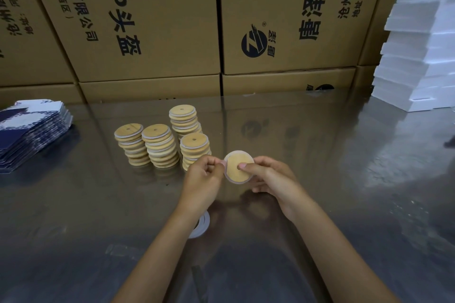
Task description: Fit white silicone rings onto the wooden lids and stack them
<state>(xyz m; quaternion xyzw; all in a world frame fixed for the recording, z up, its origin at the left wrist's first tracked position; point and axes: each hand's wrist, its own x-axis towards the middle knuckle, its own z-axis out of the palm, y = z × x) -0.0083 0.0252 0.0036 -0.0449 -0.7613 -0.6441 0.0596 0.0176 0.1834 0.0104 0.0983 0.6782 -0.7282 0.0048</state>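
A round wooden lid (235, 170) with a white silicone ring (236, 153) round its rim is held above the table between both hands. My right hand (269, 177) grips the lid, thumb pressed near its centre hole. My left hand (205, 173) pinches the ring at the lid's left edge. Several stacks of ringed wooden lids (161, 146) stand just behind and left of my hands. A loose white ring (203, 225) lies on the table, partly hidden under my left forearm.
The glossy table (344, 179) runs back to a wall of cardboard boxes (157, 19). A pile of blue-and-white printed cards (32, 128) sits at the left edge. White foam blocks (418, 56) are stacked at the far right.
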